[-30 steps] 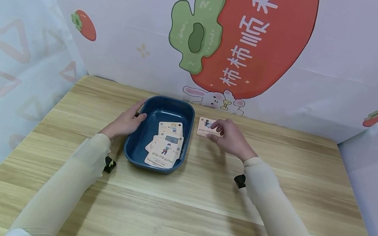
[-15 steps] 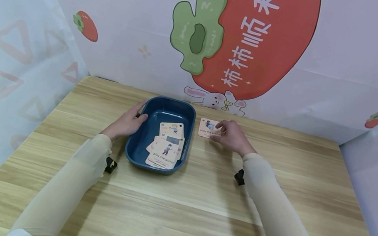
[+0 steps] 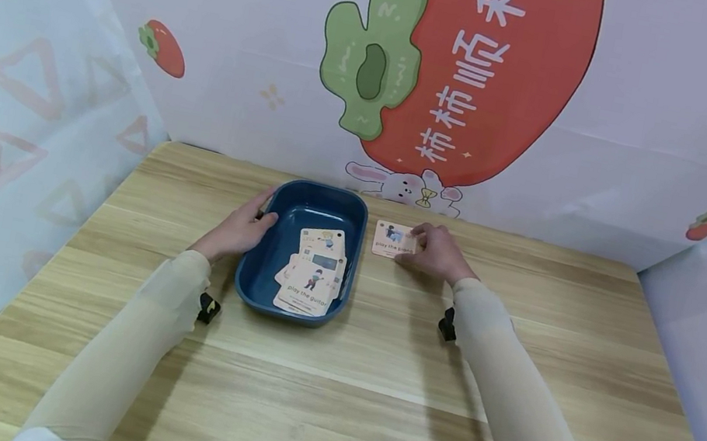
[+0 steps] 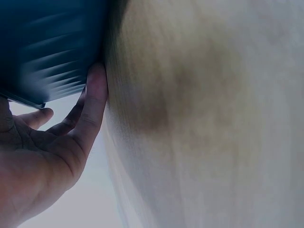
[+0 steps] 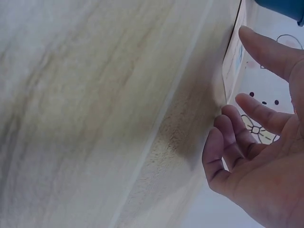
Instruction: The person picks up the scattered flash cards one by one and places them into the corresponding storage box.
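Observation:
My left hand holds the left wall of a blue plastic basin, thumb over the rim and fingers along the outside. In the left wrist view a fingertip lies low against the basin's ribbed side. Inside the basin several picture cards overlap, a "play the guitar" card on top. To the basin's right a "play the piano" card lies on the table. My right hand is at that card's right edge, thumb and fingers bent and spread apart, as the right wrist view shows too.
The wooden table runs up to a back wall covering printed with persimmons and a rabbit. Side coverings stand at left and right. A black wrist device sits on the left sleeve, another on the right.
My right hand's fingers have drawn back a little to the right, so more of the "play the piano" card shows. The left hand keeps its hold on the basin.

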Tool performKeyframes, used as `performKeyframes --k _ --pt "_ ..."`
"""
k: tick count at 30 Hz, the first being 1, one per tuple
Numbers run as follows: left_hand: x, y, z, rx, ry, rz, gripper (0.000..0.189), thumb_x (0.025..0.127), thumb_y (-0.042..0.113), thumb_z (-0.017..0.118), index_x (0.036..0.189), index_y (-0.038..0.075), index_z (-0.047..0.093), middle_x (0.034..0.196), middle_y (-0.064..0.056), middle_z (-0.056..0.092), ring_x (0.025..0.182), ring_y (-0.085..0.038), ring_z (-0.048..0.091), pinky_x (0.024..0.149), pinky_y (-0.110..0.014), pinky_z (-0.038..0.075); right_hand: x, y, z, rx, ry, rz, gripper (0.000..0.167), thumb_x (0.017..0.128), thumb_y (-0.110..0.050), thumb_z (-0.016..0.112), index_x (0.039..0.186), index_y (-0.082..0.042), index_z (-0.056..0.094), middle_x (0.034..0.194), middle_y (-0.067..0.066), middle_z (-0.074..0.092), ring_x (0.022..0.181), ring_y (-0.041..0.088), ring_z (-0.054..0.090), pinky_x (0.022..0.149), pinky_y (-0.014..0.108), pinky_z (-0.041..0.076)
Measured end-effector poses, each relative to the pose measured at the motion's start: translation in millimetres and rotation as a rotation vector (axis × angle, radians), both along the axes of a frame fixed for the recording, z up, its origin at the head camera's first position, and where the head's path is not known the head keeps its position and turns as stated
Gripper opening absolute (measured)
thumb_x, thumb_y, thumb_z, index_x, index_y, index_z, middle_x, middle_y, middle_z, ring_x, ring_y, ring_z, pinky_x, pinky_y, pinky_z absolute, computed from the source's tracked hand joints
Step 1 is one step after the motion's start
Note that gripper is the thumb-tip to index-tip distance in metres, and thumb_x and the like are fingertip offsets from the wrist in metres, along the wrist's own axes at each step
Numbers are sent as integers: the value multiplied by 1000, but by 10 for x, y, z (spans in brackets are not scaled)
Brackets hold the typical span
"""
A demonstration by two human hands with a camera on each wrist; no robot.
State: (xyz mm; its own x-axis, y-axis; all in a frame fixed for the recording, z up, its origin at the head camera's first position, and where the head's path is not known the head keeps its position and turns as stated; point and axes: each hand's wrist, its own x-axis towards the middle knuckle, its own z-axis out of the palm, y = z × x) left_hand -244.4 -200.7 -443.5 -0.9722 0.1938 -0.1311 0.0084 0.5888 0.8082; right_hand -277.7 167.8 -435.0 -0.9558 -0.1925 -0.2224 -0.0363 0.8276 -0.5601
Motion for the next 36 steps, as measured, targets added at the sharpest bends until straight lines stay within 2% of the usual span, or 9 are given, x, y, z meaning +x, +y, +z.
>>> performKeyframes --k 9,18,25,36 --pt "-9 -4 -3 -2 1 -5 61 111 29 36 165 21 8 160 -28 29 139 -48 40 109 -65 35 -38 -7 -7 37 -16 -8 74 84 -33 84 144 -7 49 123 18 49 112 33 44 99 52 44" --pt "-6 -10 0 2 1 -6 61 112 29 36 165 21 8 160 -27 29 138 -48 41 109 -64 36 -67 -11 -15 85 -36 36 83 87 -33 82 154 -6 40 134 18 49 120 34 38 106 54 39" --pt "-6 -6 6 7 -1 -12 61 112 29 36 165 21 7 158 -29 31 137 -48 43 107 -64 37 -66 -17 -2 95 -66 15 84 86 -34 83 152 -7 39 135 19 45 122 35 38 109 56 37" --pt "3 4 11 7 -10 -3 61 112 29 35 165 22 7 155 -31 34 134 -48 46 107 -64 38 -51 -13 -46 35 -27 -74 86 79 -32 89 142 -1 39 127 19 46 115 34 43 106 50 40"
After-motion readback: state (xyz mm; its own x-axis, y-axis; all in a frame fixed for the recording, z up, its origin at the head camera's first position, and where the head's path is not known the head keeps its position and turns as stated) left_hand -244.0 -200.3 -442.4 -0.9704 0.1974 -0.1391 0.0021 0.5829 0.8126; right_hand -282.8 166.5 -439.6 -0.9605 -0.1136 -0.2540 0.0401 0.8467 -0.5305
